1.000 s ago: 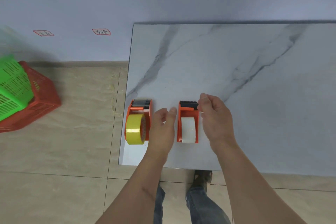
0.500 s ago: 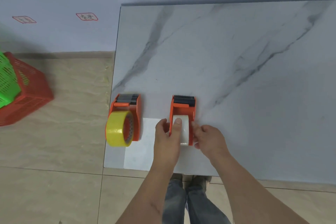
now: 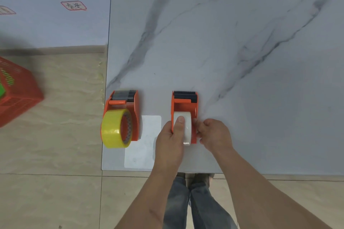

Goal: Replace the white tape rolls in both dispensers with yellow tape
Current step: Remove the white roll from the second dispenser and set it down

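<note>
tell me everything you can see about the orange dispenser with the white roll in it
The right-hand dispenser is an orange, plastic-looking frame lying on the marble-patterned table near its front edge. A dark serrated cutter sits at its far end. The white tape roll is seated in its near end. The left hand grips it from the left, thumb laid on top of the roll; the right hand touches its right side wall with its fingertips. The yellow-roll dispenser stands apart on its left.
</note>
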